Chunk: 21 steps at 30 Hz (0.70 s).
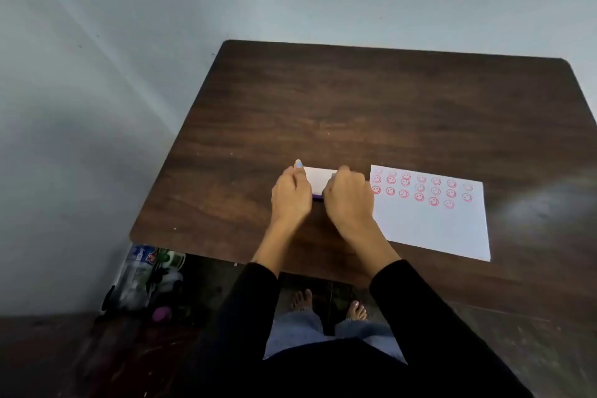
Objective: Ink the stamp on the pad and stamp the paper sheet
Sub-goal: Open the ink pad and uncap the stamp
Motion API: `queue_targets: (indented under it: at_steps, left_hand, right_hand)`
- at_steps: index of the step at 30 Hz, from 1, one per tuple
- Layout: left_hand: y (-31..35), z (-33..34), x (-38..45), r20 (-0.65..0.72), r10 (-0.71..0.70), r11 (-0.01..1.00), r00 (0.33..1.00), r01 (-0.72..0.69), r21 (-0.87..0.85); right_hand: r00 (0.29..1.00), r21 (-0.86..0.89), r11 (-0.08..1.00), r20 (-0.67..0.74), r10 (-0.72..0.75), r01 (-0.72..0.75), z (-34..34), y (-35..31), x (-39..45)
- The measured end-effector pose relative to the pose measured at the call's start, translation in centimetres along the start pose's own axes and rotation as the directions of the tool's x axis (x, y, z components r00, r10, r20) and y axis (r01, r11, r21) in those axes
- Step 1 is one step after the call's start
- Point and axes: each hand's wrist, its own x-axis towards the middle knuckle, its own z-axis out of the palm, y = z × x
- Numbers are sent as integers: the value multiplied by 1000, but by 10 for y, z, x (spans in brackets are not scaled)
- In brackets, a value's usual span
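A small white ink pad box (pixel 318 180) with a purple lower edge lies on the brown wooden table (pixel 355 107), between my two hands. My left hand (pixel 290 195) grips its left side. My right hand (pixel 347 195) closes over its right side, covering that end. To the right lies the white paper sheet (pixel 433 226), its upper part carrying several red smiley-face stamp marks. The stamp itself is hidden from view; whether my right hand holds it, I cannot tell.
The table's left edge stands close to a grey wall. On the floor under the table's near left corner are plastic bottles (pixel 142 271) and a pink object. My feet show below the table's front edge.
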Motion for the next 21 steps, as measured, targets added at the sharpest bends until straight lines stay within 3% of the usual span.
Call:
queue_targets:
  at_steps: [21]
  left_hand:
    - [-19,10,13,40,-19,1000,999,19,-13]
  right_hand:
    - [997,45,998,60,45,-48,23,2,5]
